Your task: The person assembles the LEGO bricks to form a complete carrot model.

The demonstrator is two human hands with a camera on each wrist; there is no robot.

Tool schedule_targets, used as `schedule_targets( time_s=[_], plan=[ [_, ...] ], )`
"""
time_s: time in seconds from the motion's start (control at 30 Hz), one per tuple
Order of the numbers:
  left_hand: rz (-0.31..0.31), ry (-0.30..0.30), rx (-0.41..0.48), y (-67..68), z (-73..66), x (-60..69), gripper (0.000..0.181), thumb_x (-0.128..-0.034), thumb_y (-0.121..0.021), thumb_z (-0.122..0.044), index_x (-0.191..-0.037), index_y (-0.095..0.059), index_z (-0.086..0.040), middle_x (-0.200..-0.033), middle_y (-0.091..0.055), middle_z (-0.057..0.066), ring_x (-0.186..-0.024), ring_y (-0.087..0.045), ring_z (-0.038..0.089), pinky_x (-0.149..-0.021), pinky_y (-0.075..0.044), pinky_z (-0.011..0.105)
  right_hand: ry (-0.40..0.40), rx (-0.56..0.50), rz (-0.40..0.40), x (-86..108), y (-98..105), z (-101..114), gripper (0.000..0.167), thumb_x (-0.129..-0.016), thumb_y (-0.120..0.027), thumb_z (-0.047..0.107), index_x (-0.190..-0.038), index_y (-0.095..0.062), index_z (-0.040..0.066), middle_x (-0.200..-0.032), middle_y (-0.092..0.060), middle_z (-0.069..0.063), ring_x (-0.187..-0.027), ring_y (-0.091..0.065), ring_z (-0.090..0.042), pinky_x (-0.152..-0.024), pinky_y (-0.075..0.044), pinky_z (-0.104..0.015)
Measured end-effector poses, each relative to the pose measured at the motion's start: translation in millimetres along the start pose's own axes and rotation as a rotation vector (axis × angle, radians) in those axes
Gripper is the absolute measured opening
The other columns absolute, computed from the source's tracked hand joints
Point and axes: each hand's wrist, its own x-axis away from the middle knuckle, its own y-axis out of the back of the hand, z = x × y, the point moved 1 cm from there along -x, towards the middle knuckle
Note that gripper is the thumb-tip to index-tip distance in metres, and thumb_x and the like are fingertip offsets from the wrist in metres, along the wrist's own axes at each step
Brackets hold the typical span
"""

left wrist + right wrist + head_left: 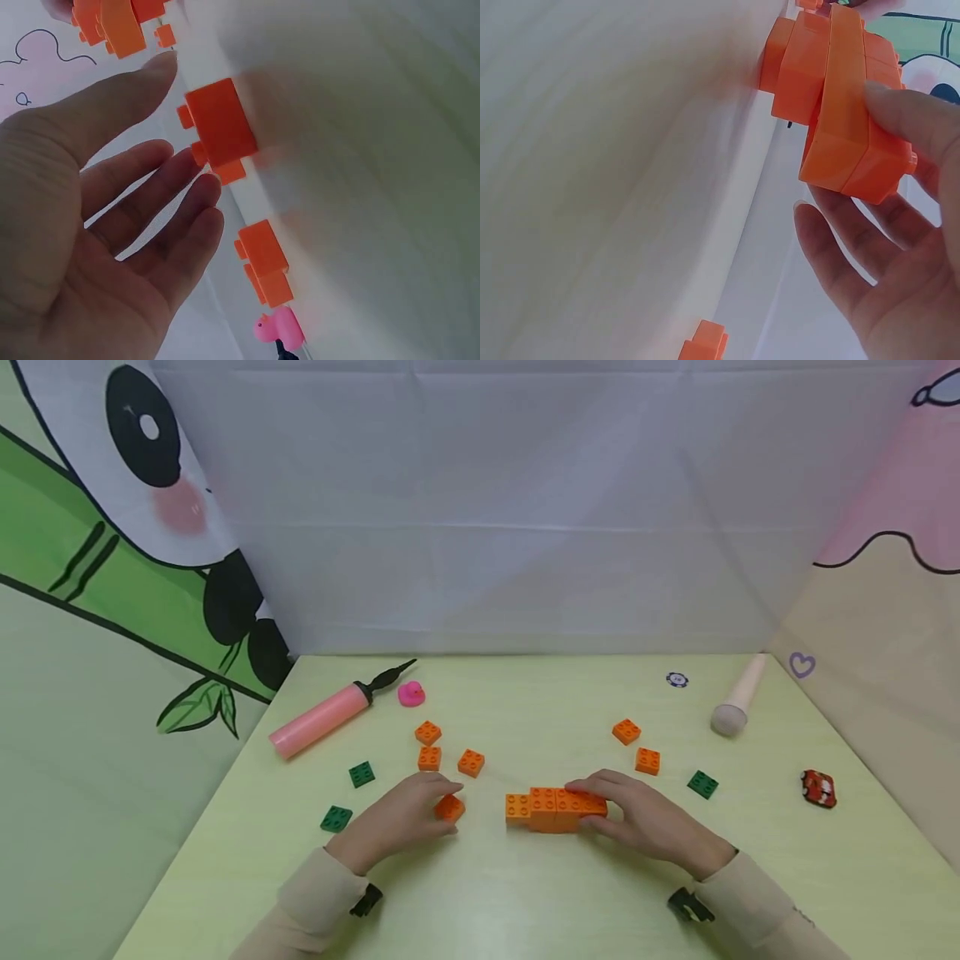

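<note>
Beige sleeves (pixel 322 889) reach in from the bottom left and bottom right of the frame, over a pale green worktop (pixel 480 902). Left of centre, the person's left hand (pixel 401 814) has a wide grip, thumb and fingers apart around a loose orange brick (pixel 450 808); from where I stand, I can't tell whether they touch it. Just right of lower centre, the right hand (pixel 648 814) grips the right end of some joined orange bricks (pixel 553 814), thumb on the near side, and their free end points left.

Beyond the left hand lie 3 more orange bricks (pixel 430 758), with 2 green bricks (pixel 362 774) to the left. Beyond the right hand are 2 orange bricks (pixel 648 761) and 1 green brick (pixel 703 784). Farther back, a pink pump (pixel 322 727) and a pink duck (pixel 411 696) sit left of centre; a red toy car (pixel 817 789) lies toward the right edge.
</note>
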Motion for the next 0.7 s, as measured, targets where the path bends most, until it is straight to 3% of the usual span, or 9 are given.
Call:
schedule_targets(
  time_s=[0.37,0.7],
  plan=[
    [0.042,-0.036,0.073,-5.6,7.2,-4.8,0.043,-0.0880,-0.074,-0.006,-0.130,-0.065,-0.006,-0.129,-0.065,0.005,-0.124,-0.056,0.028,-0.107,-0.044,0.049,-0.015,-0.006,0.017,1.0,0.5,-0.3,0.045,-0.094,-0.070,0.033,-0.137,-0.059,0.031,-0.126,-0.059,0.016,-0.113,-0.057,-0.005,-0.098,-0.052,-0.036],
    [-0.013,-0.067,0.096,-4.9,1.1,-9.9,0.043,-0.0881,-0.077,-0.016,-0.128,-0.066,-0.006,-0.124,-0.067,0.003,-0.112,-0.061,0.021,-0.100,-0.050,0.043,-0.007,-0.008,0.007,1.0,1.1,-2.3,0.046,-0.094,-0.071,0.032,-0.138,-0.058,0.033,-0.126,-0.059,0.018,-0.114,-0.057,-0.004,-0.098,-0.052,-0.036]
  ],
)
